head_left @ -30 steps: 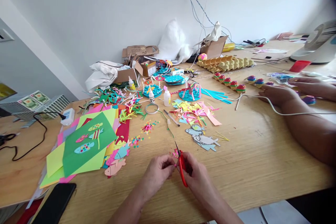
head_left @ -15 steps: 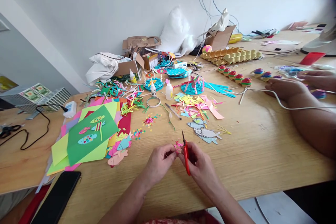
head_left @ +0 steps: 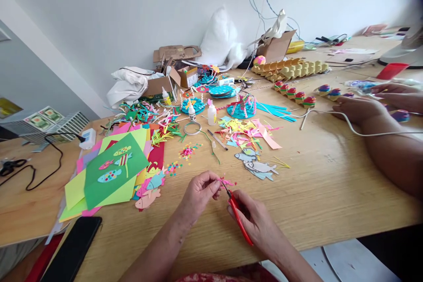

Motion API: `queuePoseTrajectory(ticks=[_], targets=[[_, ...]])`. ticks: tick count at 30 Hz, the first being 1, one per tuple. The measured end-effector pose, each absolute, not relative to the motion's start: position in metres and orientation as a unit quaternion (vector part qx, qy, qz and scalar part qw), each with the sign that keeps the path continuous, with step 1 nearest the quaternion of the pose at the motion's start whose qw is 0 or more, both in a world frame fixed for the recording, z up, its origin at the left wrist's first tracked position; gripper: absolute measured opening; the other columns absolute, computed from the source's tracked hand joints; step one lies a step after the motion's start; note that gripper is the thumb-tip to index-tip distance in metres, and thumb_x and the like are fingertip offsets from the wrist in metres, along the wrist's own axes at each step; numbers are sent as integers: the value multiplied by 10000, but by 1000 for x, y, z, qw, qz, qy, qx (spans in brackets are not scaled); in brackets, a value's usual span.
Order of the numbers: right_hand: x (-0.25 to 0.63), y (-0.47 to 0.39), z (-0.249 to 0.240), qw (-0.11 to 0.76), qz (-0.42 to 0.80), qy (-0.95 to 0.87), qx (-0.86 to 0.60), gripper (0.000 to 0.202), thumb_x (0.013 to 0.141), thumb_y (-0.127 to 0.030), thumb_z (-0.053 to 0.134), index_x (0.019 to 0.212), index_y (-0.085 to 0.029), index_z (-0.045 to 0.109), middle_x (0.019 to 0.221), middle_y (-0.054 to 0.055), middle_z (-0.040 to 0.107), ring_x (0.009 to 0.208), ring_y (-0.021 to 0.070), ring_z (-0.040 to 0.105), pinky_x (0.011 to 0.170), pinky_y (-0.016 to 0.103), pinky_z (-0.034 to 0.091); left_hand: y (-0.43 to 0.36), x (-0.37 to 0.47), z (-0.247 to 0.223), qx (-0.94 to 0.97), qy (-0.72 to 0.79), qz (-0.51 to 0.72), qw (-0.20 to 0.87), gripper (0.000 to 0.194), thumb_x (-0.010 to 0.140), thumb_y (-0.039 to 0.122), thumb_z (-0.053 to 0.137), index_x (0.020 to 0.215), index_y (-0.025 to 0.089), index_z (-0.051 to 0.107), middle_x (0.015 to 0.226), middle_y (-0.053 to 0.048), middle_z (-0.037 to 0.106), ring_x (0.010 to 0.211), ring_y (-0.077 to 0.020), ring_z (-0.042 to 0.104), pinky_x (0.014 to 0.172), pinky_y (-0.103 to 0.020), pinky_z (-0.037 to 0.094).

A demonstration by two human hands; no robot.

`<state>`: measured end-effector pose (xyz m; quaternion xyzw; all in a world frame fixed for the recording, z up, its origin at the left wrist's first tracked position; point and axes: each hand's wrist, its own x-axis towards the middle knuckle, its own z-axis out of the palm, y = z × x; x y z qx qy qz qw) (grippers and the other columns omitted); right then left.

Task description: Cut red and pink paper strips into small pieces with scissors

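Observation:
My right hand (head_left: 259, 220) grips red-handled scissors (head_left: 239, 220), their blades pointing up and left at the fingertips of my left hand (head_left: 200, 194). Thumb and forefinger of the left hand pinch a small piece of pink paper, mostly hidden by the fingers. Just beyond the blade tips, pink paper scraps (head_left: 228, 182) lie on the wooden table (head_left: 297, 211). Grey and blue paper fish (head_left: 261, 167) rest ahead and to the right. More coloured paper fish (head_left: 148, 199) are at the left, by a green sheet (head_left: 115, 167) bearing several decorated fish.
Glue bottles (head_left: 212, 113), a tape ring (head_left: 192, 128), a pen (head_left: 218, 140) and paper strips (head_left: 244, 130) spread across the middle. A black phone (head_left: 72, 249) lies at the near left edge. Another person's hands (head_left: 360, 112) are at the right, near painted egg-carton pieces (head_left: 294, 94).
The scissors have swung from nearly upright to tilted, tips now at my left fingertips. My right hand has moved down and slightly right; my left hand has risen a little.

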<state>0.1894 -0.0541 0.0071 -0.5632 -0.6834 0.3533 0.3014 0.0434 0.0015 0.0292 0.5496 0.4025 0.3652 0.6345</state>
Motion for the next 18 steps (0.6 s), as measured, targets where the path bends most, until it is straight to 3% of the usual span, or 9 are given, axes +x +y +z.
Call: queuePoseTrajectory(ticks=[18], targets=[[193, -55, 2, 292, 305, -693, -585, 210, 827, -307, 373, 681, -184, 462, 535, -40, 452, 476, 89, 381, 467, 196, 295, 4, 42, 21, 591, 410, 306, 623, 176, 746, 305, 481, 728, 135, 523, 592, 31, 453, 542, -75, 426, 520, -193, 376]])
